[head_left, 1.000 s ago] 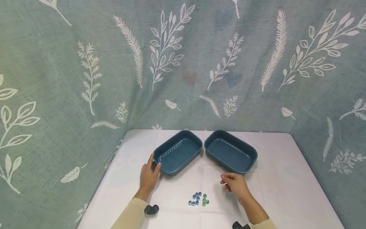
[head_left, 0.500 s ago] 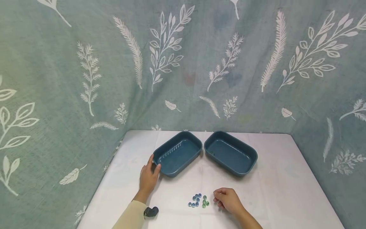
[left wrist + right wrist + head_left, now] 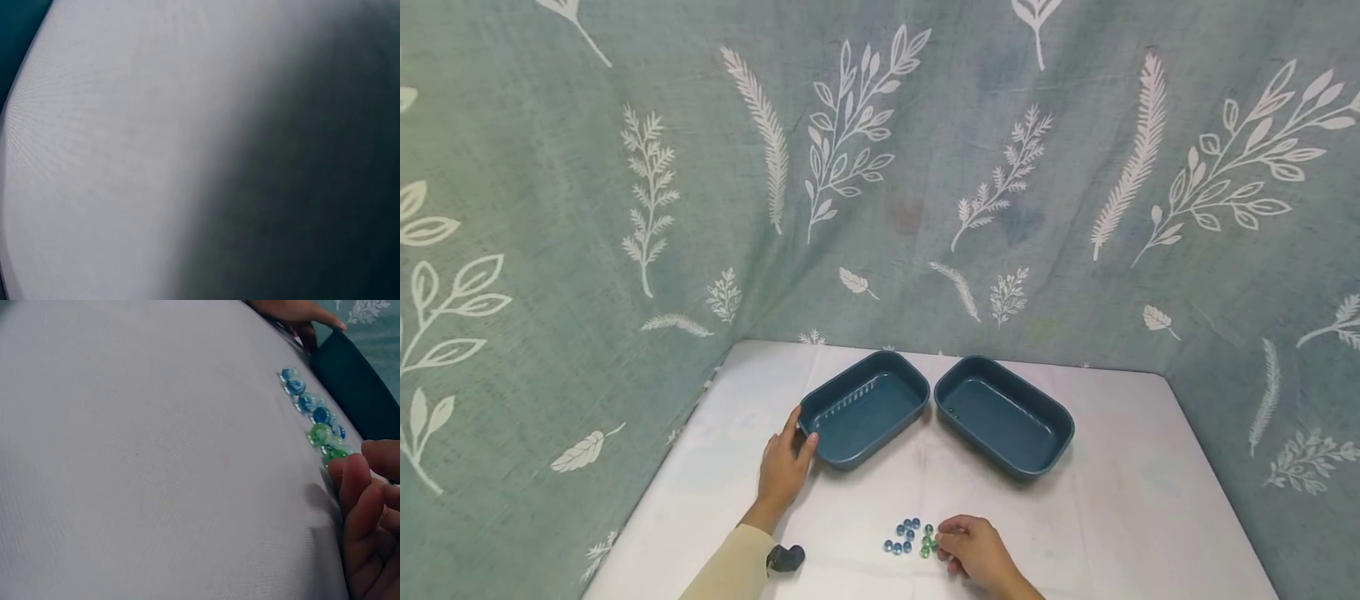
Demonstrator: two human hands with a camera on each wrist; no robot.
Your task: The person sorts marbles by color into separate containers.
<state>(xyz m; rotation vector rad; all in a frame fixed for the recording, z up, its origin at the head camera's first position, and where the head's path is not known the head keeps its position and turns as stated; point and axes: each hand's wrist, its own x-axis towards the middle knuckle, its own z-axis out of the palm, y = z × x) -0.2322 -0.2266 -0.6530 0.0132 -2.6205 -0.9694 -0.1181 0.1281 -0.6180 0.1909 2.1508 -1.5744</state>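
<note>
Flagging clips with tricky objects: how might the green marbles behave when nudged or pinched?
The green marbles look round, so they would probably roll if nudged across the white cloth. Their glossy highlights suggest smooth glass, likely slippery to pinch. Sitting close together, one pushed may bump another.

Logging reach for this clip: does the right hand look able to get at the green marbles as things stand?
Likely yes: the right hand is right beside the green marbles, with nothing visible blocking it; the blue marbles lie on the side away from it.
</note>
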